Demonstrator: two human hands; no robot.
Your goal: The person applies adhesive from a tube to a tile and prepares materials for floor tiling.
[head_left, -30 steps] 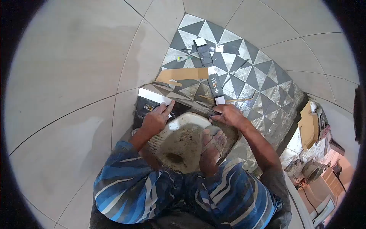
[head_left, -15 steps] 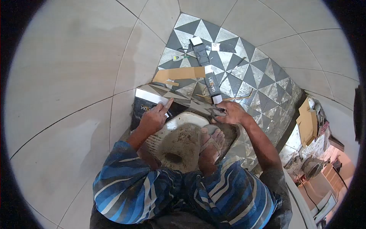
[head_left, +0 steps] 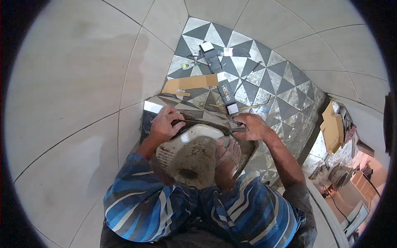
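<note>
A bent piece of printed black cardboard (head_left: 147, 121) with a white band lies in front of me, against the wall at the left. My left hand (head_left: 166, 124) is closed on its near edge, fingers curled. Between my hands a dark, narrow edge runs across, above a dirty white squat toilet pan (head_left: 202, 131). My right hand (head_left: 253, 127) is at the right end of this edge, with thumb and fingers round a small dark grey object whose kind I cannot make out. My sandalled foot (head_left: 227, 157) rests by the pan, below my right hand.
On the patterned tile floor (head_left: 283, 84) lie a folded black carton strip (head_left: 225, 91), a brown cardboard piece (head_left: 190, 83) and a small scraper-like tool (head_left: 188, 65). Pale tiled walls (head_left: 82, 82) close in. Past a sill at right lies more cardboard (head_left: 332, 128) among clutter.
My left hand has gone from a pointing finger on the cardboard to curled fingers gripping its edge. My right hand has shifted slightly, its thumb and fingers wider apart. My foot has tilted.
</note>
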